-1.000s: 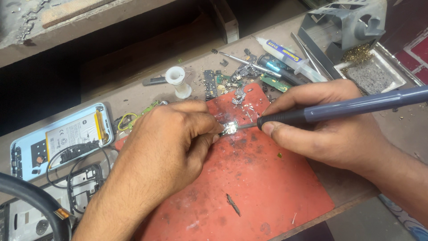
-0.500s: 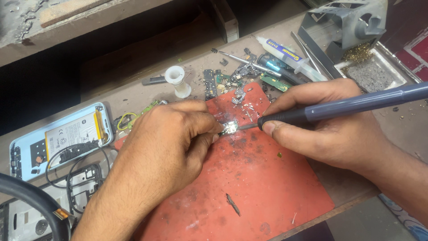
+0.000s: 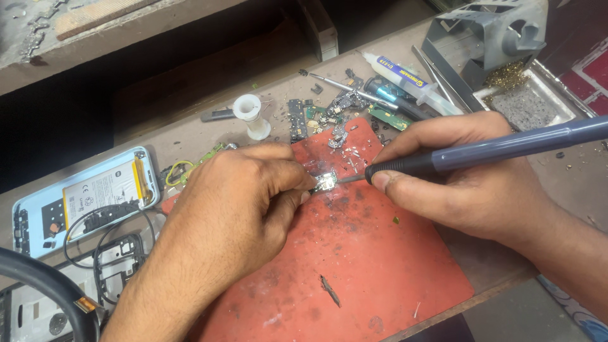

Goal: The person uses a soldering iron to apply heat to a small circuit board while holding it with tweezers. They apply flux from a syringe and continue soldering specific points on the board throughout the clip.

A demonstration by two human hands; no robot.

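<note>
My left hand [image 3: 234, 209] pinches a small circuit board [image 3: 326, 182] between thumb and fingers, resting on a red work mat [image 3: 354, 266]. My right hand [image 3: 468, 183] grips a dark blue soldering iron [image 3: 494, 151] like a pen. Its metal tip touches the right edge of the small board. The iron's handle runs off toward the right edge of the view.
An opened light-blue phone with its battery showing [image 3: 88, 196] lies at left beside black cables [image 3: 107, 253]. A white solder spool [image 3: 250, 114], board scraps [image 3: 335, 107], a flux syringe [image 3: 411, 76], tweezers, and a grey iron stand with sponge tray [image 3: 519, 95] crowd the back.
None of note: both hands hold their places, with the iron tip staying at the small board.
</note>
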